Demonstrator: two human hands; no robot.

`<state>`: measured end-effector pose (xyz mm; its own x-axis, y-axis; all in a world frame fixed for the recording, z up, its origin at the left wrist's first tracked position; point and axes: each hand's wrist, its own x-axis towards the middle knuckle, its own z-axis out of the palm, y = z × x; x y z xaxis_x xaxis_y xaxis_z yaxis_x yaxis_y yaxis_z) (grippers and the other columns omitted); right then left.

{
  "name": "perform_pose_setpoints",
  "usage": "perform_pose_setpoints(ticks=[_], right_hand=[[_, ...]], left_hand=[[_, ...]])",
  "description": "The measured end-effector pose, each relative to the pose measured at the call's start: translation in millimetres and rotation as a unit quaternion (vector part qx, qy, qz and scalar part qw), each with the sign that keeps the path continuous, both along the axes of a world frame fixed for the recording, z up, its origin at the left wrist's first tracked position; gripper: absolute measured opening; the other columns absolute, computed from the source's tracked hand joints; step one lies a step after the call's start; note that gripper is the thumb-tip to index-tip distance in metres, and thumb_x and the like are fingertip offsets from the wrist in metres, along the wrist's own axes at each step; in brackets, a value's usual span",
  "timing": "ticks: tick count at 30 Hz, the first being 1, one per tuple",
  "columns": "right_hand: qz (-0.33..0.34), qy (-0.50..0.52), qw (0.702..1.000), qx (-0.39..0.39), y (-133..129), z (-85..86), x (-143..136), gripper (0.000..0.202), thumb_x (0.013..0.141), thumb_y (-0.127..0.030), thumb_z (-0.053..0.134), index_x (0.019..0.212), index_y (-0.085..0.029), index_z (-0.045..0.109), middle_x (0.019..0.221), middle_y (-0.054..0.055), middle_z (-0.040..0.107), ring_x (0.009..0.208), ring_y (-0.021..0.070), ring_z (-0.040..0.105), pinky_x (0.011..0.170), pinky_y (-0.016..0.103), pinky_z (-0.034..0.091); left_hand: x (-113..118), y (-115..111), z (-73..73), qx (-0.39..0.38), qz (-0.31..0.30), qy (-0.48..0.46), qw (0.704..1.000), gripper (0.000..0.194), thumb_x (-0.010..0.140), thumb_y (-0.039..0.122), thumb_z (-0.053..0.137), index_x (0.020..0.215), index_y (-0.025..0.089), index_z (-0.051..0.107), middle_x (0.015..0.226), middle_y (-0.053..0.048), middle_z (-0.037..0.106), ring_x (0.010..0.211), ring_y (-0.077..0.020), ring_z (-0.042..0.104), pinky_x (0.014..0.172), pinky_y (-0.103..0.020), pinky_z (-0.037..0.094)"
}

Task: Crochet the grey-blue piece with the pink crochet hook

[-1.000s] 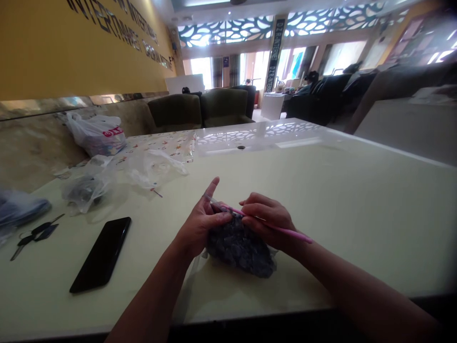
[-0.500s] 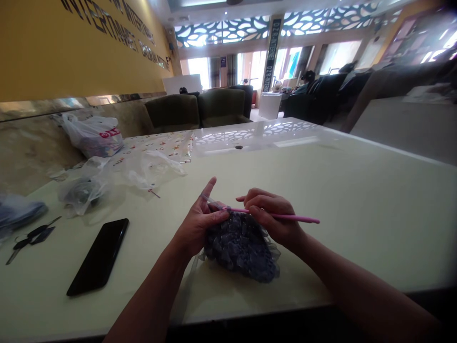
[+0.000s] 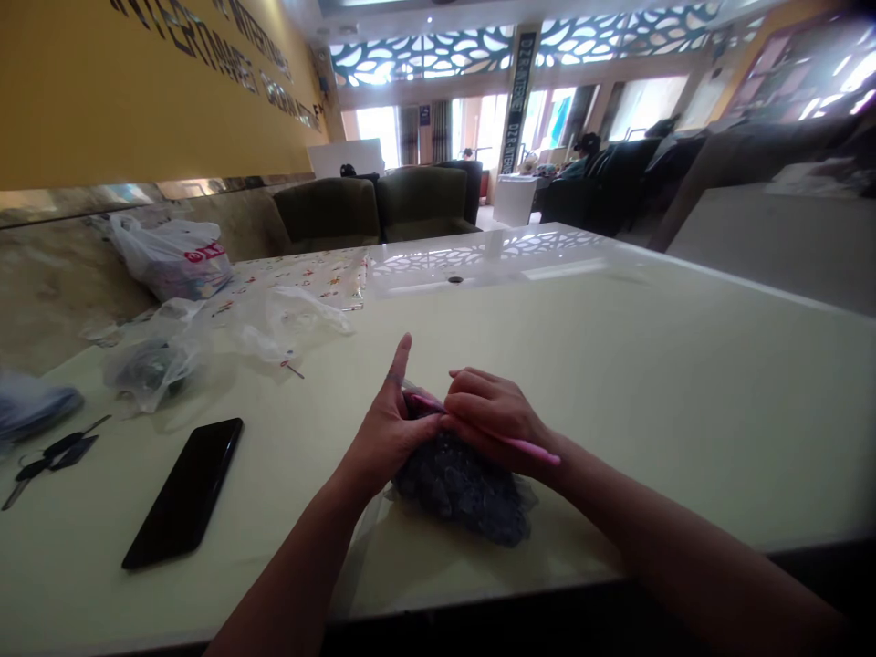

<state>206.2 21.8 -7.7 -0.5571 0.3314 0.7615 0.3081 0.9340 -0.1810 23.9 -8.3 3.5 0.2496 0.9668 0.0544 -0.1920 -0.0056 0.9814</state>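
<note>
A dark blue-grey crocheted piece [image 3: 458,488] with ruffled edges hangs below both hands at the near side of the table. My left hand [image 3: 390,424] pinches its top edge between thumb and fingers, index finger pointing up with a strand of yarn round it. Fingers curled, my right hand [image 3: 496,415] holds a pink crochet hook [image 3: 530,449], whose handle end slants down toward the right wrist. The hook's front part shows near the left thumb; its tip is hard to make out. Both hands nearly touch at the piece's top edge.
On the pale table [image 3: 650,383], a black phone [image 3: 184,493] and keys [image 3: 58,454] lie at the left. Behind them are a yarn-filled clear bag [image 3: 154,365], a flattened plastic bag [image 3: 280,319] and a full white bag [image 3: 178,255]. Chairs [image 3: 424,203] stand beyond.
My right hand has moved left, close against the left thumb. The pink hook has shifted left and tilted, its handle end now lower, and its front part has passed behind the left thumb.
</note>
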Motion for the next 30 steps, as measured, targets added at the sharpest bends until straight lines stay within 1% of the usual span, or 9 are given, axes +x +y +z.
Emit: perform_pose_setpoints(ticks=[4,6,8,10,14,18,24,27,30], right_hand=[[-0.154,-0.030,0.977,0.141,-3,-5.3,-8,0.030,0.099,-0.020,0.050,0.069,-0.018,0.054,0.066,0.001,0.047,0.066,0.0147,0.044,0.080,0.032,0.049],[-0.184,-0.023,0.969,0.161,-6,-6.8,-9,0.025,0.097,-0.017,0.050,0.073,-0.019,0.056,0.066,0.000,0.047,0.066,0.0146,0.043,0.089,0.035,0.049],[-0.154,-0.002,0.974,0.167,-7,-7.5,-7,0.020,0.096,-0.018,0.053,0.077,-0.020,0.057,0.068,0.000,0.049,0.066,0.0142,0.045,0.094,0.037,0.050],[-0.076,0.040,0.985,0.153,-7,-7.3,-3,0.016,0.097,-0.023,0.054,0.081,-0.021,0.057,0.070,0.000,0.051,0.067,0.0139,0.049,0.095,0.039,0.053],[0.042,0.142,0.989,0.022,-9,-4.0,0,0.013,0.098,-0.028,0.055,0.089,-0.019,0.059,0.078,0.003,0.059,0.076,0.0160,0.060,0.080,0.036,0.059],[0.070,0.191,0.974,-0.101,-14,2.2,-1,0.011,0.096,-0.023,0.055,0.087,-0.019,0.061,0.076,0.003,0.060,0.076,0.0162,0.063,0.082,0.039,0.060],[0.102,0.190,0.961,-0.174,-11,8.9,8,0.019,0.095,-0.017,0.054,0.078,-0.018,0.063,0.068,-0.001,0.057,0.066,0.0126,0.057,0.090,0.044,0.059],[0.125,0.194,0.936,-0.265,-6,8.6,15,0.023,0.096,-0.022,0.055,0.075,-0.018,0.063,0.066,0.000,0.056,0.069,0.0135,0.060,0.090,0.042,0.058],[0.142,0.188,0.907,-0.350,-3,6.9,15,0.028,0.099,-0.029,0.053,0.075,-0.017,0.061,0.068,0.001,0.059,0.076,0.0155,0.063,0.082,0.036,0.058]], left_hand=[[8,0,-3.5,-0.016,0.072,-0.029,0.997,0.108,0.070,0.016,0.082,0.158,0.029,0.022,0.074,0.006,0.062,0.071,-0.0091,0.056,0.078,-0.025,0.042],[10,1,-4.9,-0.061,0.060,-0.079,0.993,0.099,0.068,0.018,0.084,0.154,0.024,0.035,0.075,0.005,0.062,0.070,-0.0091,0.057,0.077,-0.025,0.043],[9,0,-4.2,-0.123,0.013,-0.122,0.985,0.088,0.065,0.016,0.086,0.145,0.021,0.050,0.073,0.005,0.061,0.067,-0.0081,0.056,0.073,-0.023,0.043],[7,-1,-1.3,-0.168,-0.040,-0.149,0.974,0.078,0.065,0.013,0.085,0.138,0.021,0.058,0.075,0.004,0.060,0.067,-0.0076,0.056,0.072,-0.023,0.043],[0,-3,6.1,-0.178,-0.073,-0.185,0.964,0.082,0.066,0.009,0.081,0.142,0.025,0.054,0.080,0.002,0.062,0.073,-0.0098,0.059,0.077,-0.025,0.044],[-7,-1,8.4,-0.148,-0.055,-0.188,0.969,0.084,0.066,0.009,0.080,0.143,0.026,0.052,0.079,0.003,0.062,0.069,-0.0087,0.057,0.072,-0.024,0.042],[-17,5,9.3,-0.112,-0.054,-0.178,0.976,0.070,0.064,0.012,0.078,0.133,0.019,0.062,0.080,0.001,0.063,0.068,-0.0104,0.056,0.067,-0.025,0.042],[-18,6,9.9,-0.092,-0.052,-0.148,0.983,0.061,0.064,0.014,0.079,0.124,0.018,0.069,0.082,0.000,0.065,0.068,-0.0110,0.057,0.066,-0.025,0.043],[-12,5,6.9,-0.066,-0.042,-0.111,0.991,0.058,0.064,0.015,0.083,0.121,0.021,0.072,0.082,-0.001,0.066,0.075,-0.0132,0.061,0.076,-0.027,0.045]])
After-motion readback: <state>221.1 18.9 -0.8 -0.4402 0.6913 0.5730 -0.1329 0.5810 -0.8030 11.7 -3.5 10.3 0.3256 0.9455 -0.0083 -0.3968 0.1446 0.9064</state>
